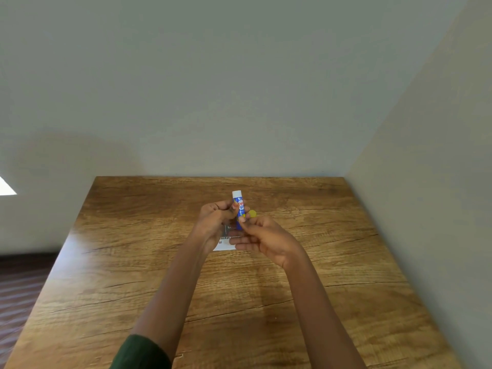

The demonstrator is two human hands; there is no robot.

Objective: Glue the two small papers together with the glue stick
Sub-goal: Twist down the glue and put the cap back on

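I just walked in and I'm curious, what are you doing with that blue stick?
A person holds the glue stick upright above the wooden table. The left hand grips its middle and the right hand pinches its bottom end. Printed paper lies on the table under the hands, and a small yellow round thing, maybe the cap, lies just behind them.

The left hand (214,222) and right hand (266,239) grip the upright glue stick (238,206) above a printed paper (222,245) on the table (319,288).

blue-white glue stick (240,206), yellow cap (252,214)
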